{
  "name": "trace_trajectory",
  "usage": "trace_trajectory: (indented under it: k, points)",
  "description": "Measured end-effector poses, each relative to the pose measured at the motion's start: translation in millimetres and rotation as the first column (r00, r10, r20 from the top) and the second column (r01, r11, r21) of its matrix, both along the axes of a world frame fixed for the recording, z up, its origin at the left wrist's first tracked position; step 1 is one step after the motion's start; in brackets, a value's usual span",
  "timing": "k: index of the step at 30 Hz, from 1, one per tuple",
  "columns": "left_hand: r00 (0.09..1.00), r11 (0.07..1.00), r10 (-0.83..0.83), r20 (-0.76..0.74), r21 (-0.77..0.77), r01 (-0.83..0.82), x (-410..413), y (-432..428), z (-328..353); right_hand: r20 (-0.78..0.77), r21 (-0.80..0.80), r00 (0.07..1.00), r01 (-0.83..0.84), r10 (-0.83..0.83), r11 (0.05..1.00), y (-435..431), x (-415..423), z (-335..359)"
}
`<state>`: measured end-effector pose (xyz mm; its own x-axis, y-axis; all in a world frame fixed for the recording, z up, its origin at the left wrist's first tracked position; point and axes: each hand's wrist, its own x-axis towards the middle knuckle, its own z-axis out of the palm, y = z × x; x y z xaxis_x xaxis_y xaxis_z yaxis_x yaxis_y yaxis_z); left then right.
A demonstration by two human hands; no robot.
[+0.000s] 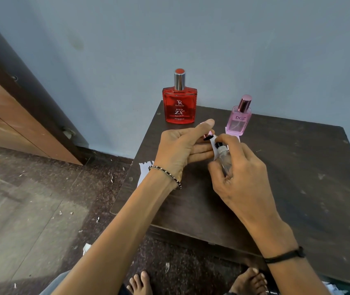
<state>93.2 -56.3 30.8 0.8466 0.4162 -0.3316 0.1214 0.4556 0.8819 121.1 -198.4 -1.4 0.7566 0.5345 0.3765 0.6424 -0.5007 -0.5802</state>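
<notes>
we have the small clear spray bottle (224, 159) gripped in our right hand (241, 179), fingers curled round its body. it tilts up and away from us, just above the dark wooden table (297, 167). its black nozzle (218, 145) points toward our left hand (181, 146). that hand pinches a pink cap (209, 135) with a dark opening between thumb and forefinger, and the other fingers lie straight beneath. a white paper strip (213, 148) stands between the two hands, right against the nozzle; we cannot tell which hand holds it.

we judge this to be the step of bringing cap and nozzle together, or of wetting the strip. the pictures do not settle which. either way the next move calls for close alignment: the cap's mouth square over the nozzle, the bottle held steady, and the strip kept from getting trapped in between.

behind the hands, a red perfume bottle (179, 103) marked "red zx" stands upright at the table's far edge against the wall. a pink perfume bottle (239, 119) marked "dgz" stands upright to its right. torn white paper (143, 171) lies at the table's left edge under our left wrist.
</notes>
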Motion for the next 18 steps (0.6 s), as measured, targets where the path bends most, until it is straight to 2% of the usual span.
trace_trajectory:
  k: [7,12,18]
  points:
    - [1.000,1.000,0.024,-0.015,-0.014,-0.024,1.0,2.2,-3.6,0.045,-0.065,0.999,-0.009,0.012,0.998,-0.3,-0.6,-1.5]
    - [0.999,0.999,0.034,-0.008,-0.011,-0.034,1.2,3.1,-4.2,-0.009,0.090,1.000,0.021,-0.020,0.996,-1.7,-0.9,3.9]
    - [1.000,0.999,0.028,0.011,0.041,-0.028,2.5,4.9,-5.4,-0.223,0.270,0.969,0.168,-0.108,0.948,-10.5,3.9,5.8]
